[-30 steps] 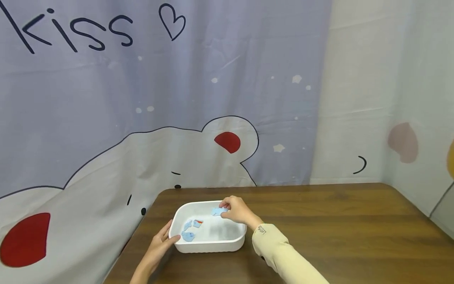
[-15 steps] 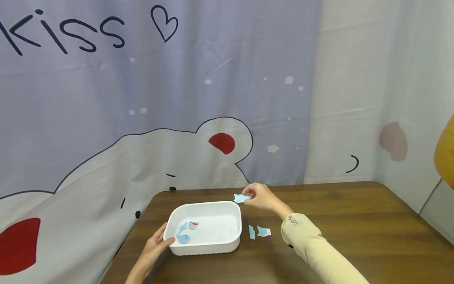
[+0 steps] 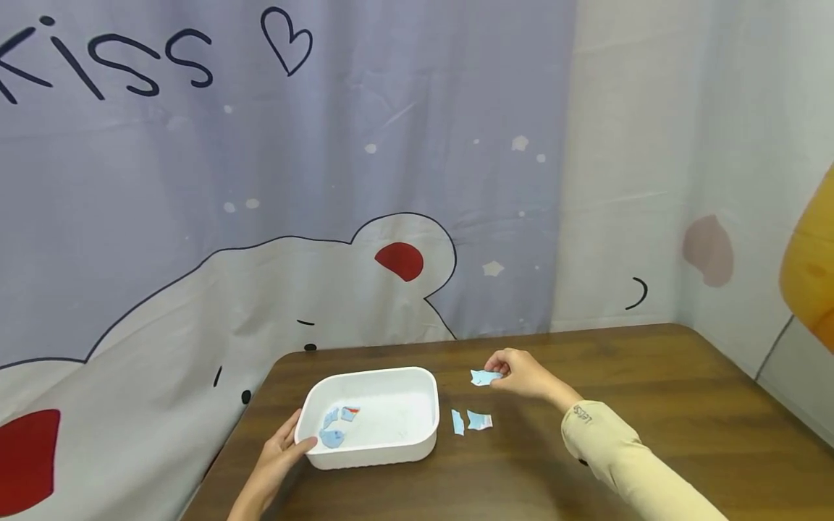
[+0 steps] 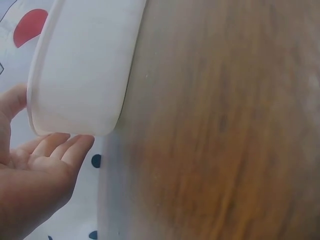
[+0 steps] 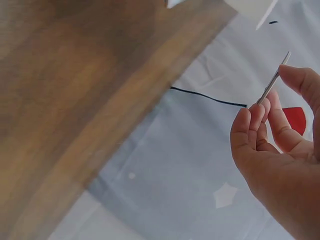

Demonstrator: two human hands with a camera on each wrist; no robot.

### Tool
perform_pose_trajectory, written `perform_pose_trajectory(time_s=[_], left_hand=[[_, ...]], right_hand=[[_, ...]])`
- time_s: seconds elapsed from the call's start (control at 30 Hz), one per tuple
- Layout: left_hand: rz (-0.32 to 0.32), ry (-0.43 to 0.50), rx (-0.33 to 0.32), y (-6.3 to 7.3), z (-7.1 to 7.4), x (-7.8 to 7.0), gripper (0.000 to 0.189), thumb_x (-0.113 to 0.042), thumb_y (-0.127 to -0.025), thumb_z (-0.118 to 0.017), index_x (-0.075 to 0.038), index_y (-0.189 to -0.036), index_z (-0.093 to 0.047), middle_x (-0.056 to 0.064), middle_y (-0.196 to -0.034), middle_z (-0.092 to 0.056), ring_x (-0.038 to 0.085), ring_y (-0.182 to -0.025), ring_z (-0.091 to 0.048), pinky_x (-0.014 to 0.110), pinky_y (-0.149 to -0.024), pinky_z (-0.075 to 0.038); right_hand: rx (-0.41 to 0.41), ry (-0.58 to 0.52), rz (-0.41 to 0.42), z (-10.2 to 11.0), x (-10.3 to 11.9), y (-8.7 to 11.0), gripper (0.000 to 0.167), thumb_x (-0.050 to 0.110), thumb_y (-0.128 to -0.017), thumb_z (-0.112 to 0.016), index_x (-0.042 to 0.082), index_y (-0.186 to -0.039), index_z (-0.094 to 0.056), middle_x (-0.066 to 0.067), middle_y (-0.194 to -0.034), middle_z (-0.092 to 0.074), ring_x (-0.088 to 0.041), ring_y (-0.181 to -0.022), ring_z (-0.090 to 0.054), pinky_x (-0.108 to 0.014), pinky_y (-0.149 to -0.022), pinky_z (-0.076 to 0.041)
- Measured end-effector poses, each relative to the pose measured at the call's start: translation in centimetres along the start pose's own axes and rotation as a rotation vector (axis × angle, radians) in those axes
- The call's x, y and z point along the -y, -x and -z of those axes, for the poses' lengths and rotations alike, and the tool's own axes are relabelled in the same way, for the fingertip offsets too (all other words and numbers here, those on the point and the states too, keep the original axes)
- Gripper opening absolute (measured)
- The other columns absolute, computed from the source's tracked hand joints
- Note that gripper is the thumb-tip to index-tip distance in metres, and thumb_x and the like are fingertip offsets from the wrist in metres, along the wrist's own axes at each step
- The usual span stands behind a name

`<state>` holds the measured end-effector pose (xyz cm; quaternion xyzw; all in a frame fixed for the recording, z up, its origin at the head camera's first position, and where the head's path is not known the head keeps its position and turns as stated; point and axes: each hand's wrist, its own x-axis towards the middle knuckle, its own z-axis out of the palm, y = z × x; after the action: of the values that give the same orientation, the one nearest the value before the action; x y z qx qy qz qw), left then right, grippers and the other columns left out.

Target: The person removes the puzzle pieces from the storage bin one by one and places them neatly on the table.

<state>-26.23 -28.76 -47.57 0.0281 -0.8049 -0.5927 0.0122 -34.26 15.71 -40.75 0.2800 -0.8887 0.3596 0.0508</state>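
Note:
In the head view my left hand [image 3: 275,462] holds the left end of a white plastic tub [image 3: 371,456], thumb over the rim and fingers along the outer wall. My right hand [image 3: 524,375] pinches a light-blue jagged piece [image 3: 482,378], thin and flat like card, over the table to the right of the tub. Edge-on in the right wrist view, that same piece [image 5: 272,85] sits between thumb and fingertips. Inside the tub, at its left, lie a rounded blue piece [image 3: 331,438], a small blue piece [image 3: 331,417] and one with a red strip [image 3: 350,413].
Two more light-blue pieces lie on the brown wooden table [image 3: 625,434] right of the tub: a narrow one [image 3: 458,422] and a wider one [image 3: 480,420]. A printed curtain [image 3: 365,145] hangs behind the table's back edge.
My right hand has carried the pinched piece up out of the tub, rightward past its rim, then lower over the table. The left hand keeps its hold; the head view has turned slightly right.

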Motion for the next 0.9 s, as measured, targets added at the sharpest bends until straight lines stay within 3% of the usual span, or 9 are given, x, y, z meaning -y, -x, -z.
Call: perform_pose_trajectory(time_s=[0.13,0.53,0.9], left_hand=[[-0.002,-0.011,0.006,-0.1,0.0,0.0,0.076,-0.014,-0.092,-0.063,0.001,-0.154,-0.02,0.023,-0.156,-0.025,0.035,-0.143,-0.027,0.041,-0.113,-0.034],[0.026,0.029,0.013,0.1,0.2,-0.1,0.078,-0.014,-0.092,-0.062,-0.001,-0.155,-0.018,0.023,-0.158,-0.019,0.039,-0.147,-0.019,0.057,-0.119,-0.02],[0.019,0.046,0.02,0.0,0.0,0.0,0.078,-0.014,-0.092,-0.063,-0.001,-0.155,-0.018,0.024,-0.158,-0.019,0.04,-0.147,-0.019,0.06,-0.119,-0.018]], right_hand=[[0.036,0.016,-0.005,-0.4,-1.0,0.7,0.018,0.0,-0.073,-0.068,-0.003,-0.091,-0.066,-0.008,-0.084,-0.064,-0.01,-0.077,-0.054,-0.017,-0.066,-0.047],[0.147,0.038,-0.088,-1.9,-3.7,3.3,0.019,-0.001,-0.07,-0.067,0.002,-0.089,-0.066,-0.004,-0.082,-0.063,-0.011,-0.078,-0.053,-0.018,-0.066,-0.043],[0.147,0.034,-0.084,-2.9,-4.8,4.5,0.019,-0.001,-0.068,-0.068,0.001,-0.086,-0.065,-0.003,-0.078,-0.063,-0.006,-0.072,-0.049,-0.017,-0.063,-0.041]])
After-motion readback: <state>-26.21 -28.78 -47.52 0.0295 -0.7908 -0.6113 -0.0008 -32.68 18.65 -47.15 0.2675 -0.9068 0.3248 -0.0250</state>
